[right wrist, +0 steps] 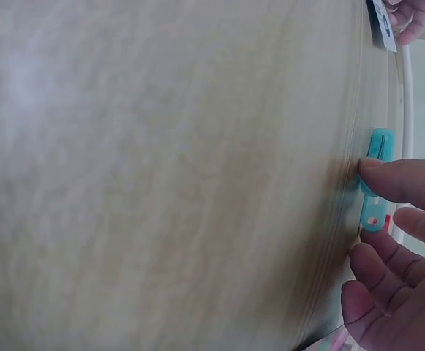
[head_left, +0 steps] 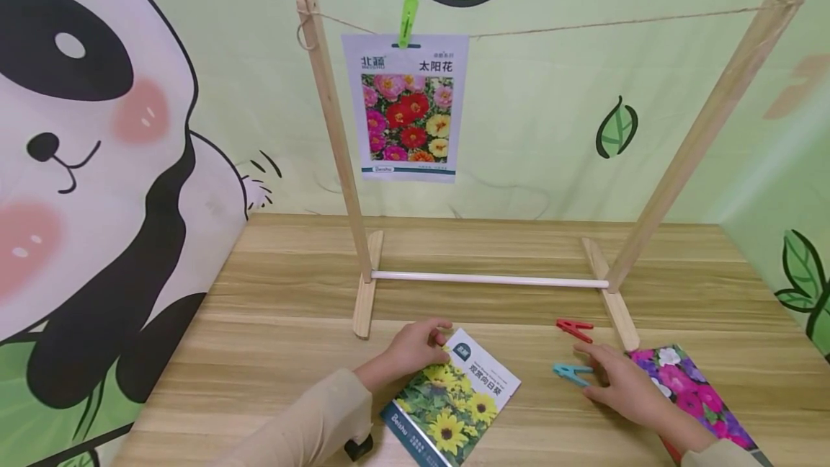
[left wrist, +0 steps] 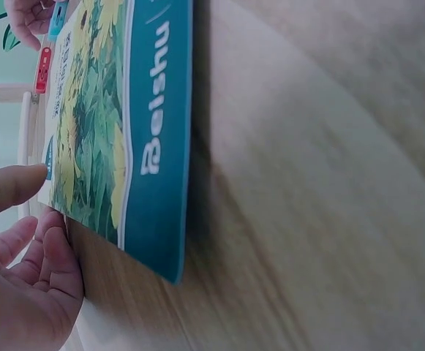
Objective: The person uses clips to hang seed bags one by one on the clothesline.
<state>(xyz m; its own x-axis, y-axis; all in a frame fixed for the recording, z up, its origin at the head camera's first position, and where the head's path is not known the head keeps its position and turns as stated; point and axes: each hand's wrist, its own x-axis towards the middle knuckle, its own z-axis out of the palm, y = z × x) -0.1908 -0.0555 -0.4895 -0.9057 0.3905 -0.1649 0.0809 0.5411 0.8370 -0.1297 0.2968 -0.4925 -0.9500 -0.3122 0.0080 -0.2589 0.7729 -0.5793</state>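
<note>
A seed packet with yellow sunflowers (head_left: 447,409) lies tilted on the table in the head view. My left hand (head_left: 418,348) pinches its upper left edge, the thumb over the printed face and the other fingers curled at the edge, as the left wrist view shows. My right hand (head_left: 625,384) is beside a light blue clothespin (head_left: 570,372), thumb and forefinger spread on either side of its near end. Just beyond lies a red clothespin (head_left: 574,328). A second packet with pink and purple flowers (head_left: 697,388) lies partly under the right forearm.
A wooden stand with two posts (head_left: 336,135) and a white crossbar (head_left: 489,279) holds a twine line (head_left: 616,23). A portulaca seed packet (head_left: 408,110) hangs there from a green clothespin (head_left: 408,13). Behind is a wall with a painted panda (head_left: 130,186).
</note>
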